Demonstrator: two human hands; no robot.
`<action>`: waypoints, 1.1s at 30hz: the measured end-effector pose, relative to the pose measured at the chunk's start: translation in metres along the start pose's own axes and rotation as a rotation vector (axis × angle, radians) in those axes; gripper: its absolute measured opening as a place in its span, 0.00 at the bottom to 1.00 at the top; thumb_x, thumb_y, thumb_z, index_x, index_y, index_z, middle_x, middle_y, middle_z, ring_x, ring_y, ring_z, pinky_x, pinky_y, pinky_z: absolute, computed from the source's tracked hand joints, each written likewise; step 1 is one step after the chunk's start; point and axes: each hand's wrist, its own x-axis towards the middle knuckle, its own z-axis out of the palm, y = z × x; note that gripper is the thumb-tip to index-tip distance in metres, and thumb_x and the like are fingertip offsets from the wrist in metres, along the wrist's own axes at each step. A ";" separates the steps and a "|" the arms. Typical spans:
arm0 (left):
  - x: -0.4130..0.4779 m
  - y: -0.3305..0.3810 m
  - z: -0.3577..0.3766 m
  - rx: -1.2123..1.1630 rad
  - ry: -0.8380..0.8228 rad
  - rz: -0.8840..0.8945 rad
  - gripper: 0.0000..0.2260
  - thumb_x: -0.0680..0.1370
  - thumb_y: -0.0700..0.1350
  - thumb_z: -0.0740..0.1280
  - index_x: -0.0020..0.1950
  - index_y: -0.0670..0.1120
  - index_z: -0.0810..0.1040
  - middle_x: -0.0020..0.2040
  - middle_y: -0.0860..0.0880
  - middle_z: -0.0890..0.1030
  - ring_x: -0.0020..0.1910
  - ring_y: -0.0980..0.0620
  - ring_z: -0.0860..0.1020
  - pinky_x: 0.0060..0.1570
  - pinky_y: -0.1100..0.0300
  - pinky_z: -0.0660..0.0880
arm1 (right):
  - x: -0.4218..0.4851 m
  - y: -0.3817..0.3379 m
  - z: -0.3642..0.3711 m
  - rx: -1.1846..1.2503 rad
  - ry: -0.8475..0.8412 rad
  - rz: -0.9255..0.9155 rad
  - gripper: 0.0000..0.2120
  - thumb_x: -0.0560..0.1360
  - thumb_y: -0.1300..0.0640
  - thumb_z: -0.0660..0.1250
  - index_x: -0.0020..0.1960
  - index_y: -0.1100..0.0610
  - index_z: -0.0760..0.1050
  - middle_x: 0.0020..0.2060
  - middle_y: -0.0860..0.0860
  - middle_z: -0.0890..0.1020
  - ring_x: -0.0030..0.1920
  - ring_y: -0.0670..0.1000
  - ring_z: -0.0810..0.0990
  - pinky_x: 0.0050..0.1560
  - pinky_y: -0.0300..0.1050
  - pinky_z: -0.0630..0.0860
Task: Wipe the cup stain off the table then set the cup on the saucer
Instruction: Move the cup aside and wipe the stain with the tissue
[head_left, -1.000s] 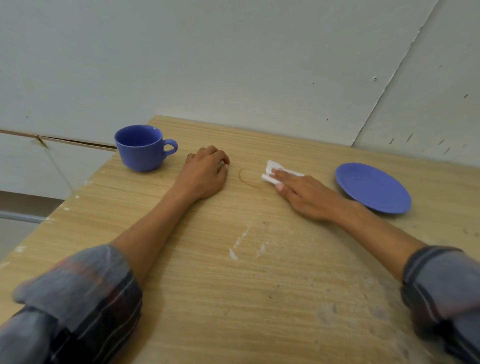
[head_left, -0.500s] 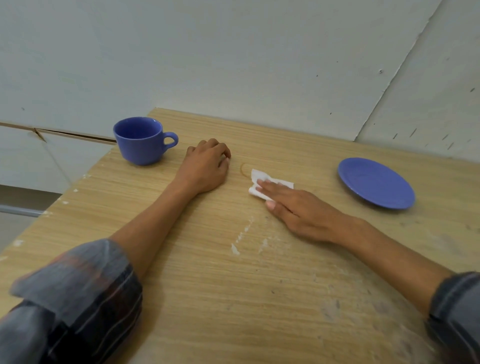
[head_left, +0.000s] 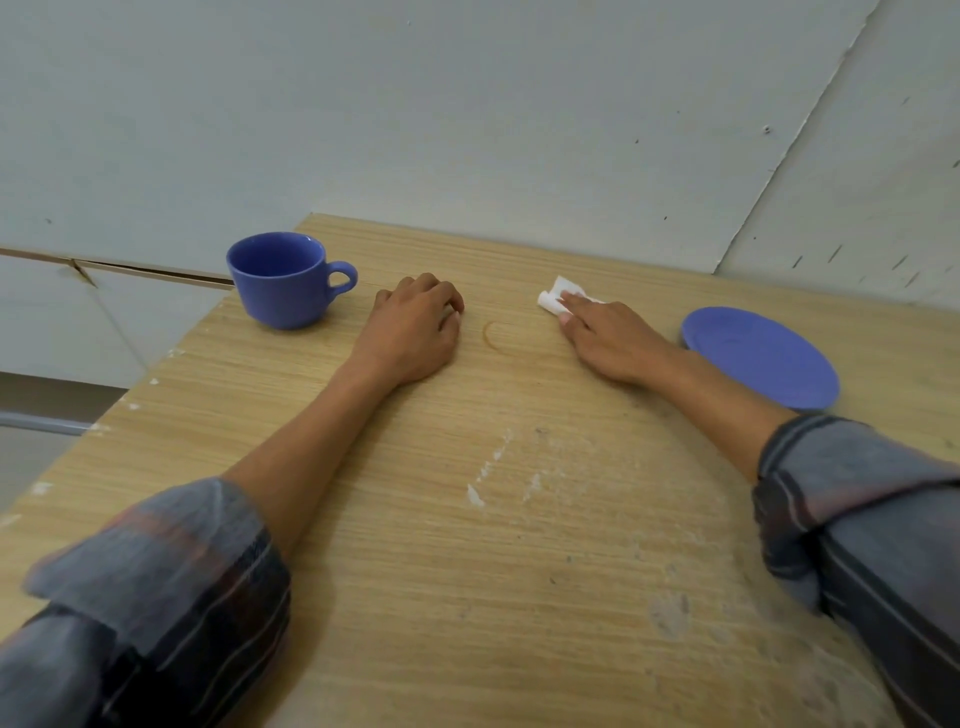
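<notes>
A blue cup (head_left: 280, 280) stands upright at the table's far left corner, handle pointing right. A blue saucer (head_left: 761, 356) lies empty at the right. Between them a faint brown arc of a cup stain (head_left: 492, 336) shows on the wooden table (head_left: 467, 571). My left hand (head_left: 413, 332) rests on the table with curled fingers, just left of the stain, holding nothing. My right hand (head_left: 608, 338) presses a folded white tissue (head_left: 558, 299) flat on the table, to the right of and beyond the stain, with the fingers lying on top of it.
A grey-blue wall runs right behind the table's far edge. The table's left edge drops off just beside the cup. White scuff marks (head_left: 488, 467) and worn patches mark the near middle and right of the tabletop.
My right hand slid the tissue left across the stain and then back right and away from me. Part of the ring is gone; an arc is left. My left hand stayed put.
</notes>
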 end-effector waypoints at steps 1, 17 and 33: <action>0.000 0.000 0.000 0.002 -0.001 0.000 0.12 0.79 0.47 0.59 0.58 0.47 0.77 0.60 0.47 0.77 0.60 0.46 0.73 0.61 0.48 0.66 | 0.000 -0.007 0.001 0.022 0.010 0.020 0.23 0.83 0.50 0.48 0.76 0.55 0.58 0.76 0.53 0.61 0.75 0.58 0.61 0.72 0.49 0.57; 0.000 -0.001 0.001 -0.005 -0.002 -0.008 0.12 0.79 0.46 0.59 0.58 0.47 0.77 0.60 0.47 0.77 0.60 0.46 0.73 0.61 0.48 0.66 | -0.047 -0.006 0.004 -0.008 -0.156 -0.431 0.22 0.82 0.48 0.49 0.76 0.44 0.57 0.76 0.39 0.58 0.74 0.36 0.54 0.73 0.37 0.52; -0.005 0.002 -0.002 0.014 -0.038 -0.011 0.14 0.80 0.47 0.57 0.61 0.47 0.76 0.63 0.47 0.76 0.61 0.46 0.73 0.62 0.48 0.66 | -0.061 -0.034 0.019 0.018 -0.066 -0.237 0.24 0.83 0.48 0.46 0.78 0.53 0.51 0.78 0.46 0.53 0.76 0.41 0.48 0.69 0.32 0.41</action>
